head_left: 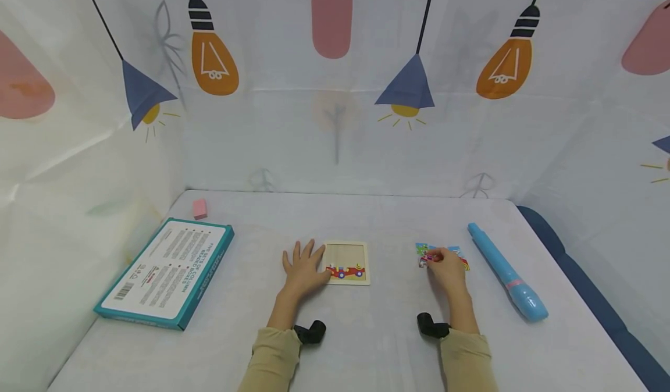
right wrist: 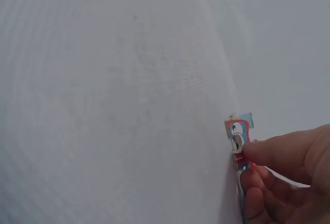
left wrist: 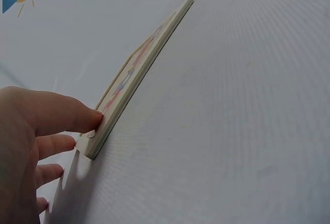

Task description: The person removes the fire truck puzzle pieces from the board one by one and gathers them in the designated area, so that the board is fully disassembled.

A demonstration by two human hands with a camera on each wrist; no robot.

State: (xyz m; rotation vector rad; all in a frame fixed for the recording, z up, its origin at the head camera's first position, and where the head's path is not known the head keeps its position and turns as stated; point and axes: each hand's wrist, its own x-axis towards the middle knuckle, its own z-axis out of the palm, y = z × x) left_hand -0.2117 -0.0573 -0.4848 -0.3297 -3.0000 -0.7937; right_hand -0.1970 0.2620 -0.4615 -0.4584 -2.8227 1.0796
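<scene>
A small wooden jigsaw tray (head_left: 368,264) lies flat in the middle of the table, with red vehicle pieces (head_left: 352,272) along its bottom row. My left hand (head_left: 303,271) rests at its left side with fingers spread. In the left wrist view, the thumb (left wrist: 77,116) presses the tray's corner by the pieces. To the right, my right hand (head_left: 450,270) pinches a colourful puzzle piece (right wrist: 237,136) between thumb and fingertips; a cartoon eye shows on it. Around that hand lie more loose pieces (head_left: 463,260), partly hidden under the fingers.
A teal-edged box (head_left: 162,270) with printed text lies at the left. Behind it sits a pink block (head_left: 199,209). A blue tube-shaped object (head_left: 508,273) lies right of my right hand. A patterned cloth (head_left: 293,136) hangs behind the table.
</scene>
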